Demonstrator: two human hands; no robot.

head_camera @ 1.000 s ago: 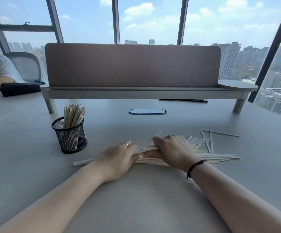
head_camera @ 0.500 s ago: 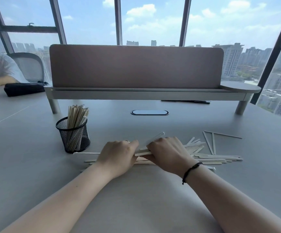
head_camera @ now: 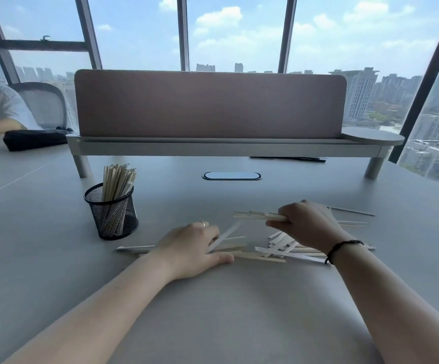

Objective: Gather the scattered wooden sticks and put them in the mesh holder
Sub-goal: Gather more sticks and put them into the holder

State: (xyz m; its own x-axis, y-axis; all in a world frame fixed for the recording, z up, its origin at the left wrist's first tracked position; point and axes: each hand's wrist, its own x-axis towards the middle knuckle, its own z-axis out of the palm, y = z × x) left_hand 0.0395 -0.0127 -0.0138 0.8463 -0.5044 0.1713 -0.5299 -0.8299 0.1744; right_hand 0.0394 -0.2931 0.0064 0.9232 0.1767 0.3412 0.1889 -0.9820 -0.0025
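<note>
A black mesh holder (head_camera: 111, 216) stands left of centre on the grey table, with several wooden sticks upright in it. Scattered wooden sticks (head_camera: 268, 252) lie in a loose pile between my hands. My right hand (head_camera: 309, 223) grips a small bundle of sticks (head_camera: 259, 216) lifted a little above the pile. My left hand (head_camera: 190, 248) lies on the left end of the pile with its fingers curled round a few sticks and its thumb flat on the table. A few more sticks (head_camera: 352, 211) lie beyond my right hand.
A raised desk shelf with a brown divider panel (head_camera: 210, 106) spans the table behind. A cable grommet (head_camera: 231, 176) sits in the table's middle. At far left a person's arm rests by a black pouch (head_camera: 33, 139) and a mesh chair.
My right hand has lifted a bundle of sticks off the pile and drawn apart to the right. My left hand stays low on the sticks left behind.
</note>
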